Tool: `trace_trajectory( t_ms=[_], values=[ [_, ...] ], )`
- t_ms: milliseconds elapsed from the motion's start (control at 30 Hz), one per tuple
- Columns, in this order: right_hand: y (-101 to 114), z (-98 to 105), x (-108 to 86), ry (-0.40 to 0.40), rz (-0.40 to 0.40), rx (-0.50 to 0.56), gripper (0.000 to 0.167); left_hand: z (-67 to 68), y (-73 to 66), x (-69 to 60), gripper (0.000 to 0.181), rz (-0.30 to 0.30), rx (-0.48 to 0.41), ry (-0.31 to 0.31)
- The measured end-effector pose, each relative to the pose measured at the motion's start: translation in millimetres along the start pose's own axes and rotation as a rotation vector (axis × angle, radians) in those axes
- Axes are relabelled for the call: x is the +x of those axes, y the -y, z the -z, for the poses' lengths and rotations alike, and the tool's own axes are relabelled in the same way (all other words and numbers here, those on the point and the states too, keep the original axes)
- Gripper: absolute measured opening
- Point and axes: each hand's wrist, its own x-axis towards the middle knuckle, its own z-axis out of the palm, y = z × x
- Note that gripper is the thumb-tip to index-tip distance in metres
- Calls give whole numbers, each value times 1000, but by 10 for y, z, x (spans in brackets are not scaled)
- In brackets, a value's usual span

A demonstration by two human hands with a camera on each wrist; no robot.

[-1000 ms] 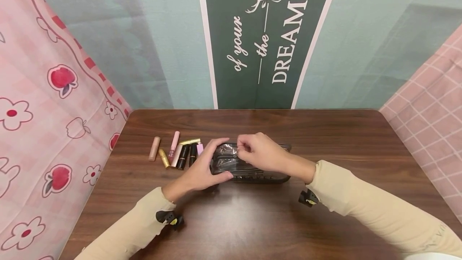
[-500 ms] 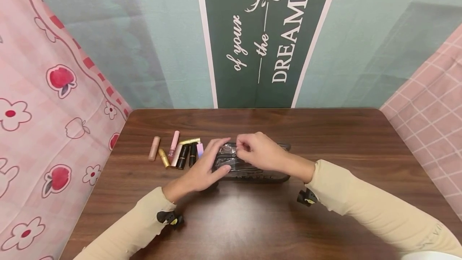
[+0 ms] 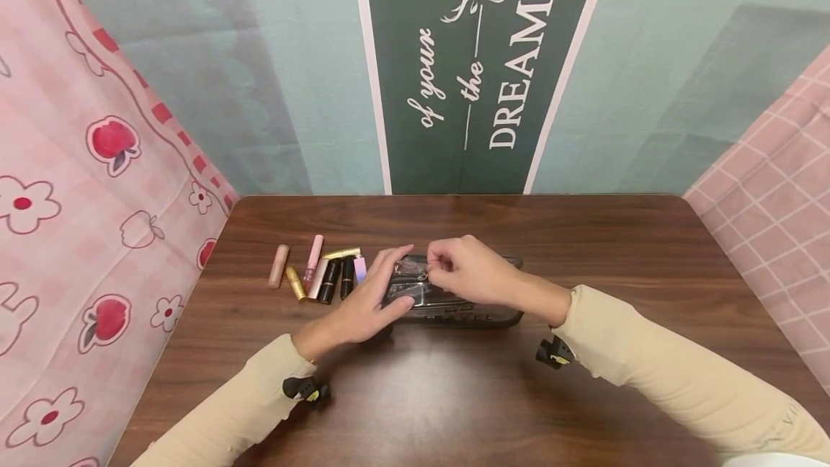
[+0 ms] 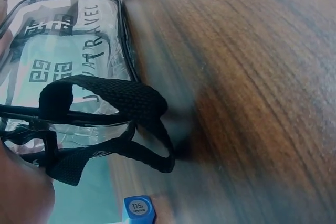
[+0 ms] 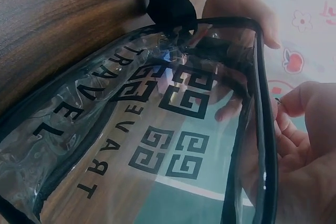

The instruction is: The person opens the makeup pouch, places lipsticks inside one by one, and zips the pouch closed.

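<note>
Head view: clear pouch (image 3: 441,301) with black trim lies on the brown wooden table (image 3: 428,395), just below the centre of the frame, long side running left to right. Dark lettering along its lower edge; wrist views show it to read TRAVEL.

Left hand (image 3: 366,305): at the pouch's left end, thumb set well apart from the fingers, the end held between them. Right hand (image 3: 472,271): over the pouch's upper middle, fingers curled in, thumb and forefinger closed narrowly. Right wrist view, right edge of frame: a small metal pull (image 5: 278,99) pinched at those fingertips, beside the black edge of the pouch.

Left wrist view, lower left: black strap (image 4: 139,98) looped at the pouch's end; a blue tube end (image 4: 138,209), marked 115, at the bottom of the frame.

Left of the pouch in the head view, cosmetic tubes lie loosely grouped: beige-pink tube (image 3: 279,267) leftmost, gold tube (image 3: 295,284) next, then pink tube (image 3: 314,254), two black tubes (image 3: 330,282), and lilac-blue tube (image 3: 359,268) nearest the left hand. A yellow-gold stick (image 3: 341,254) lies crosswise above the black ones.
</note>
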Motion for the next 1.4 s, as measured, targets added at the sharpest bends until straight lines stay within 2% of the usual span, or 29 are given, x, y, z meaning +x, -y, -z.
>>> trace_trajectory(
  t_ms=[367,800,1233,1400],
  values=[
    [-20,77,-19,-12,-1,-29,19,16,30,7,78,1,-13,-13],
    [-107,185,-100,-7,-24,-48,18,14,53,32,76,-33,-18,-27],
    [-222,283,-221,6,-23,-58,22,9,39,2,77,5,-18,-3],
    [-240,328,-269,22,-28,-41,24,3,30,-6,77,-8,-20,-4]
  ],
)
